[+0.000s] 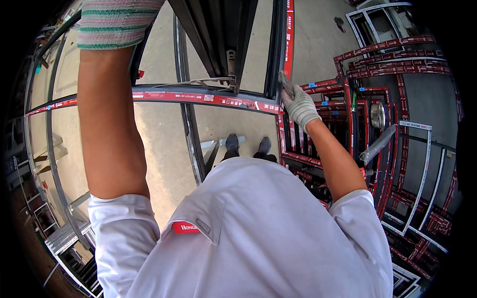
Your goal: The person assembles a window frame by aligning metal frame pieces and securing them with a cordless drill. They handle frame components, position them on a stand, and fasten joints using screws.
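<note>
Window frame (208, 91) looks joined, tape (174, 96) still on; right hand (301, 106) curls at lower-right corner; its and left hand's (117, 25) grips unclear.

There are 2 hands (301, 108), 2 gloves (117, 26), 2 shoes (232, 143) and 1 shirt (283, 233).

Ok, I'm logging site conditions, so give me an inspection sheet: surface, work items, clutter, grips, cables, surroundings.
Surface: grey floor beneath the work.
Work items: dark window frame with red film along its edges; metal bracket near its lower bar.
Clutter: red-filmed frames crowded at right; round silver object among them.
Grips: left grip gloved, fingers out of view; right grip gloved, at the window frame's lower right corner, closure unclear.
Cables: nothing seen.
Surroundings: white-edged window frame, upper right.
</note>
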### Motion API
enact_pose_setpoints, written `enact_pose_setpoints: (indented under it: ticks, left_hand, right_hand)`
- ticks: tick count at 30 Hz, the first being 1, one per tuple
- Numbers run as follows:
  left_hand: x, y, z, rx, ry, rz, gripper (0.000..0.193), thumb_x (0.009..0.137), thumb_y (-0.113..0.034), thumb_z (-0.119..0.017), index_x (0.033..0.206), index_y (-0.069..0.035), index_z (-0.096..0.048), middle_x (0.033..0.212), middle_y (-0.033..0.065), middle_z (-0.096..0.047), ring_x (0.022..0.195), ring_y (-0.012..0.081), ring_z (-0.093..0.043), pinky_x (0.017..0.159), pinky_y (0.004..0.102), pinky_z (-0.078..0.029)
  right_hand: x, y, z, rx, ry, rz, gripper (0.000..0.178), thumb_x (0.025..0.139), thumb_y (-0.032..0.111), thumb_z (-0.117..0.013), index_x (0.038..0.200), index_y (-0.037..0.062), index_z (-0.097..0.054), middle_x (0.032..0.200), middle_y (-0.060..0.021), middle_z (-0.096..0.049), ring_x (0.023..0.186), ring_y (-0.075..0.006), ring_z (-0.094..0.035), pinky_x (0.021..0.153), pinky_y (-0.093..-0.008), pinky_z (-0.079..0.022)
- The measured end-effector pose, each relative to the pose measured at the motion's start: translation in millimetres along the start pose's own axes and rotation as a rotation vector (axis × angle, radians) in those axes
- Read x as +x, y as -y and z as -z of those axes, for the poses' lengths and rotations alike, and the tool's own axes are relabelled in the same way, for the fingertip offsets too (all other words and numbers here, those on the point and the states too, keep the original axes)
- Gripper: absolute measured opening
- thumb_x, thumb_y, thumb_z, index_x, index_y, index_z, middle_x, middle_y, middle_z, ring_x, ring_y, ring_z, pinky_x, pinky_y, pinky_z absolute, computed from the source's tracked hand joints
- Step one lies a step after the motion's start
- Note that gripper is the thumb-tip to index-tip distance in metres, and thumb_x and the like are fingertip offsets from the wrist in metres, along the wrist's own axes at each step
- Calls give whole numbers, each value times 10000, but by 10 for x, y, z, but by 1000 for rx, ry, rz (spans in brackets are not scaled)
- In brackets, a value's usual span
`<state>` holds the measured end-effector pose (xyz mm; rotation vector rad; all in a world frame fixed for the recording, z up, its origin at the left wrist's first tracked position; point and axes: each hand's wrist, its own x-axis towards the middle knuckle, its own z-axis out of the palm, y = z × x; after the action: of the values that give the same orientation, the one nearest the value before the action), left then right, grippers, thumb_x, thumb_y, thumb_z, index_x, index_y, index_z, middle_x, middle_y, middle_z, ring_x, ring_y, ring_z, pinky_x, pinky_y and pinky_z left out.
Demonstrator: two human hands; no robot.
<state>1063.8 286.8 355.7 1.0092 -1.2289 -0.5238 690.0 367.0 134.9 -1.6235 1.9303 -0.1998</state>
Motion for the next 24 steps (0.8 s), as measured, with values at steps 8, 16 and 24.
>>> enact_pose_setpoints:
  ticks: [8,16,24]
  left_hand:
    - [-26,-68,10,52,-4,-34,768,898,-770,-464,1345,-155,-575,1210,70,-694,1133,222,-668,1039,450,-520]
    - [-51,-15,-31,123,27,-63,747,901,-750,-479,1337,-152,-580,1205,70,-696,1128,222,-670,1032,443,-521]
    - [-36,-55,54,306,64,-148,727,903,-730,-495,1329,-148,-585,1200,70,-698,1124,221,-671,1026,437,-522]
  right_hand:
    - [16,61,68,-80,59,25,427,982,409,-597,1138,13,-628,1046,-271,-704,1047,-436,-664,901,-492,-519]
    - [-122,362,225,-473,-62,188,478,939,416,-687,1167,3,-609,1073,-242,-686,1016,-424,-684,892,-502,-557]
    - [-93,548,157,-552,109,560,360,936,359,-692,1146,75,-623,1007,-203,-661,1004,-386,-667,859,-480,-557]
